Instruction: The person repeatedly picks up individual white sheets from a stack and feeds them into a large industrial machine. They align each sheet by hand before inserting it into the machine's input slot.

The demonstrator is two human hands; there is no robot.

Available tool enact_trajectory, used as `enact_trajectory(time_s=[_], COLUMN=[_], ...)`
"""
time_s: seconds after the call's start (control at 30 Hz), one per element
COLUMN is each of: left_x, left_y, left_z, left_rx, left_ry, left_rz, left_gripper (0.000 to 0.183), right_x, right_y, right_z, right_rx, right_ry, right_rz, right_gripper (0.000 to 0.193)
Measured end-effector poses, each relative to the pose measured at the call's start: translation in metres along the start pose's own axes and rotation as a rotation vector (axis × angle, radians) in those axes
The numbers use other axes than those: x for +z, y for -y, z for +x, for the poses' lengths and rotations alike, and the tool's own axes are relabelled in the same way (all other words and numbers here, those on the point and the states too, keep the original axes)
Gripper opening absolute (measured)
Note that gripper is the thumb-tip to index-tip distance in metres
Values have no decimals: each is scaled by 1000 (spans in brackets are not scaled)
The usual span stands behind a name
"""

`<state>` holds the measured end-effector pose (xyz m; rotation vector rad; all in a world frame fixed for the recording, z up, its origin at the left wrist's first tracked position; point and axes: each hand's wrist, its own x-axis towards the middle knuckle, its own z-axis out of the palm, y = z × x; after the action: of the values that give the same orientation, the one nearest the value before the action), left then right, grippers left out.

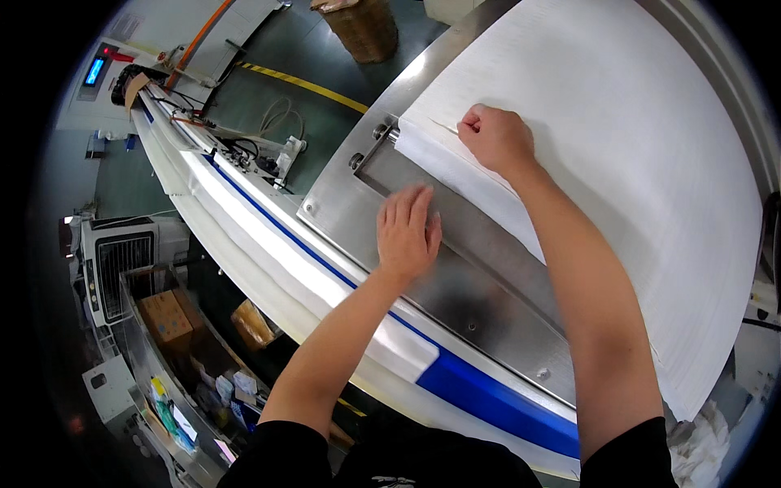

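A large roll of white sheet material (618, 163) lies across a stainless steel bed, and the loose edge of its outer layer shows as a thin line near the front. My right hand (498, 140) rests on the roll at that edge, fingers curled closed; whatever is between the fingertips is hidden. Over the bare steel bed (480, 301), in front of the roll, hovers my left hand (408, 232), slightly blurred. Its fingers are stretched out and hold nothing. A short metal shaft (390, 132) sticks out of the roll's left end.
A long white rail with a blue strip (496, 398) runs along the bed's near side to a machine with a lit screen (95, 71). At lower left are an air cooler (122, 264) and a cart with a cardboard box (167, 317). A brown bin (362, 31) stands on the floor beyond.
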<state>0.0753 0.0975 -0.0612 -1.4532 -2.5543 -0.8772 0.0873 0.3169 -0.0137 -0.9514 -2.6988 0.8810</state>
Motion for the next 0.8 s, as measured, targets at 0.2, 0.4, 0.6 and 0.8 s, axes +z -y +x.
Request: enact_trajectory(time_s=[0.2,0.4,0.6,0.8], left_x=[-1,-5,-28,-47], left_y=[16,29,34,25], left_z=[83,89,88,101], left_rx=[234,339,450,444], left_ry=[-121,-36,237,504], left_rz=[227,259,409,508], left_gripper=[51,39,30,45], right_x=[8,1,-18,-87], right_y=[-2,-4,-20,-159], right_z=[-2,-6,-127,-303], right_rx=[-54,-45,-48,308], right_ry=[-82,-22,-120,-239], right_rz=[-27,25,0,-355], right_gripper=[17,17,26,39])
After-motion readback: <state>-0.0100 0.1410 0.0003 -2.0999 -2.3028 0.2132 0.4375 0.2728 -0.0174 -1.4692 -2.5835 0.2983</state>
